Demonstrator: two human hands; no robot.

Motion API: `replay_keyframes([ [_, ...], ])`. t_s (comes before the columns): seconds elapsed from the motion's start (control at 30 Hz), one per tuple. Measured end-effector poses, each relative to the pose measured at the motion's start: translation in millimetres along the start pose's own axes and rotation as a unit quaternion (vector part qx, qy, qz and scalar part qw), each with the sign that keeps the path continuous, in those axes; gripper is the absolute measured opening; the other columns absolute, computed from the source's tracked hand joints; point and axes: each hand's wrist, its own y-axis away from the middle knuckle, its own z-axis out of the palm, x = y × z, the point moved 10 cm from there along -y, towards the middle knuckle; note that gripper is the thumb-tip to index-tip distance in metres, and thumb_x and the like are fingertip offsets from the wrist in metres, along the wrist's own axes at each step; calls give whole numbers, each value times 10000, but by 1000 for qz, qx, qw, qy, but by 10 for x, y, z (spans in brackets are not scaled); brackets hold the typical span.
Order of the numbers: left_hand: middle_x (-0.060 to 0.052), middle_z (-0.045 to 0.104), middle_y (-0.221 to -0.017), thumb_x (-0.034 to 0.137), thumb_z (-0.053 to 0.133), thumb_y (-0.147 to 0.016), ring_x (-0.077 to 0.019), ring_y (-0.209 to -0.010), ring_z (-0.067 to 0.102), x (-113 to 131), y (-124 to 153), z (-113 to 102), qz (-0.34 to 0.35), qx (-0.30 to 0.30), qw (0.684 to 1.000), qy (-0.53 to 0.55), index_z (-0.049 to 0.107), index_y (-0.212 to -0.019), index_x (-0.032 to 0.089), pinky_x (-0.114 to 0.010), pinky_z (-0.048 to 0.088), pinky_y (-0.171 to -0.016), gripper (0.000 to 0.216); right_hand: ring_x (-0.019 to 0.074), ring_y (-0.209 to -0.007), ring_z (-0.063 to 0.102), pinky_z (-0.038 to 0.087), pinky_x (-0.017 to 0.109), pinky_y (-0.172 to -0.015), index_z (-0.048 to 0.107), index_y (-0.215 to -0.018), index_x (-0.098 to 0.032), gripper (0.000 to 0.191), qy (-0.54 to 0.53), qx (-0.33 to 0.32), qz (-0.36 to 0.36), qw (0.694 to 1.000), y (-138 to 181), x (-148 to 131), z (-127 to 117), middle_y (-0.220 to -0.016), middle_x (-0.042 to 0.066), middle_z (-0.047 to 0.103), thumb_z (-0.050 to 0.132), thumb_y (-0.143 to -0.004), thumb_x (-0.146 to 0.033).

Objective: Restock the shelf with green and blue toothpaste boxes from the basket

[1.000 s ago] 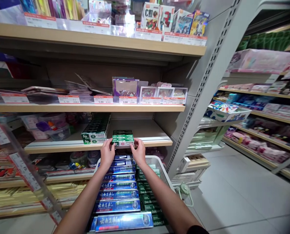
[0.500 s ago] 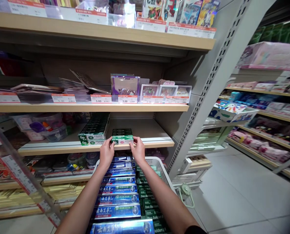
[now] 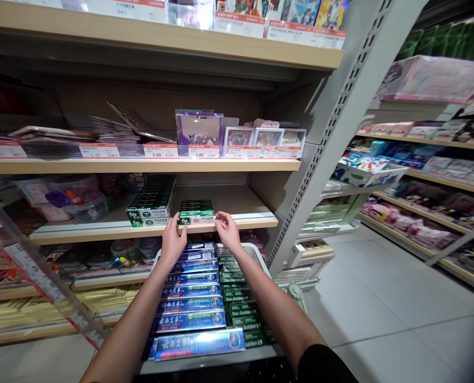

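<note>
On the lower shelf stands a short row of green toothpaste boxes [image 3: 197, 215] marked Doc.Golden. My left hand [image 3: 173, 239] is at the left end of its front box, thumb and fingers apart; whether a fingertip still touches is hard to see. At the right end, my right hand [image 3: 227, 230] has its fingers parted, just off the box. Left of them is a longer row of green toothpaste boxes [image 3: 151, 207]. Below my arms, a light grey basket [image 3: 260, 258] holds blue toothpaste boxes [image 3: 192, 306] on its left and green toothpaste boxes [image 3: 242, 311] on its right.
Plastic tubs [image 3: 77, 199] sit farther left on the same shelf [image 3: 244, 223]. Above runs another shelf [image 3: 141, 166] with price tags and small packs. A slotted metal upright [image 3: 320, 138] bounds the right side. Tiled floor [image 3: 364, 298] lies beyond it.
My right hand has drawn off the right end of the front box. My left thumb has slid down, uncovering the box's left lettering. The view has shifted slightly.
</note>
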Motion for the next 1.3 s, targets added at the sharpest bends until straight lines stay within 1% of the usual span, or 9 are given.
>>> replay_keyframes([
  [0.13, -113, 549, -1316, 295, 496, -904, -265, -1222, 521, 178, 272, -207, 21, 23, 999, 14, 504, -1333, 201, -404, 422, -1049, 439, 211, -1000, 662, 521, 377, -943, 615, -1032, -164, 305, 34, -1, 7, 999, 176, -28, -347, -1047, 106, 687, 610, -813, -377],
  [0.23, -93, 582, -1248, 285, 462, -918, -244, -1172, 553, 346, 477, -183, 38, -11, 999, 28, 562, -1255, 219, -388, 441, -1023, 357, 212, -895, 674, 546, 371, -850, 646, -982, -169, 291, 109, -9, 22, 994, 335, 15, -634, -968, 89, 708, 579, -832, -410],
  [0.43, -79, 634, -1134, 273, 429, -929, -228, -1074, 595, 753, 871, 479, 132, -245, 961, 11, 619, -1139, 220, -368, 476, -941, 288, 214, -911, 659, 513, 375, -850, 664, -1000, -195, 231, 326, -53, 74, 941, 627, 275, -993, -1000, 60, 711, 562, -812, -282],
  [0.57, -107, 544, -1317, 346, 545, -875, -264, -1180, 545, 933, 1202, 1015, 186, -394, 900, -29, 520, -1303, 232, -393, 446, -987, 444, 257, -1033, 631, 471, 395, -928, 637, -1121, -152, 376, 420, -118, 69, 897, 807, 392, -948, -1102, 125, 683, 626, -766, -276],
  [0.8, -257, 325, -1491, 354, 763, -635, -384, -1400, 281, 780, 1412, 1783, 149, -513, 832, -151, 366, -1407, 96, -482, 275, -1114, 906, 306, -1169, 578, 458, 392, -983, 611, -1229, -177, 715, 432, -300, 122, 842, 925, 655, -756, -1265, 130, 620, 743, -527, -188],
  [0.97, -238, 468, -1383, 434, 764, -552, -407, -1291, 426, 747, 1404, 1974, 160, -552, 799, -177, 420, -1363, 120, -491, 359, -1037, 936, 322, -1169, 571, 491, 390, -933, 611, -1229, -207, 922, 444, -381, 148, 797, 926, 792, -725, -1264, 117, 613, 850, -341, -277],
  [1.07, -224, 535, -1288, 380, 757, -559, -391, -1194, 507, 769, 1366, 1967, 183, -536, 802, -191, 417, -1363, 118, -464, 408, -976, 911, 295, -1123, 592, 512, 343, -874, 585, -1254, -215, 978, 502, -381, 131, 765, 961, 874, -728, -1245, 115, 614, 852, -313, -205],
  [1.2, -210, 552, -1270, 276, 761, -566, -377, -1177, 522, 815, 1293, 1871, 184, -510, 822, -172, 413, -1371, 128, -439, 417, -959, 890, 249, -1037, 623, 509, 288, -851, 628, -1196, -212, 896, 470, -335, 94, 811, 922, 730, -763, -1153, 82, 650, 825, -325, -134],
  [1.3, -155, 593, -1248, 369, 757, -604, -334, -1159, 549, 886, 1259, 1668, 167, -520, 834, -84, 515, -1300, 183, -392, 433, -948, 760, 232, -970, 650, 523, 297, -837, 692, -1098, -234, 801, 372, -334, 138, 855, 885, 544, -886, -1089, 45, 685, 859, -316, -193],
])
